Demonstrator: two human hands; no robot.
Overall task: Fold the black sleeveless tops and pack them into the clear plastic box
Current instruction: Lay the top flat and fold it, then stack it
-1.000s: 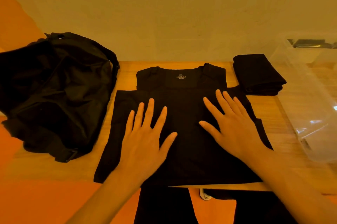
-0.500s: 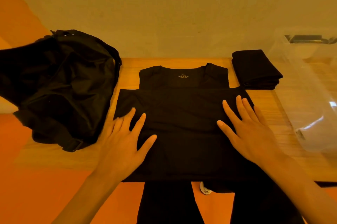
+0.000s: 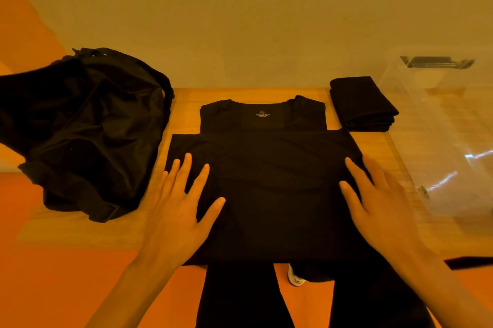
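Nearest, under the table edge: black legs (image 3: 234, 298) and a bit of a white shoe (image 3: 294, 278) on the orange floor (image 3: 53, 287).

Next up, two bare arms coming in from below. On the left side of the top (image 3: 266, 181), the left hand (image 3: 176, 210), flat and palm down, fingers straight and spread wide, thumb stuck out to the side, little finger out by the cloth's left edge. On the right side of the top, the right hand (image 3: 384, 202), also flat and palm down, thumb and first finger spread apart, other fingers too blurry to tell.

Under both hands, the top, lying flat in the middle of the table (image 3: 80, 231), near edge at the table's near edge. A wide band of cloth across the front, with neck and shoulders peeking out behind it. Small pale print (image 3: 262, 114) inside the neck.

To the left, just beside the top, a big crumpled black bag (image 3: 88, 127) on the table's left end.

Farther back on the right, a small neat pile (image 3: 362, 103) of folded black cloth, just beside the top's far right corner. Right of the pile, the clear box (image 3: 448, 141) on the table's right end, with a dark clip (image 3: 437, 62) at its far side.

Behind all of it, a plain wall (image 3: 240, 21)
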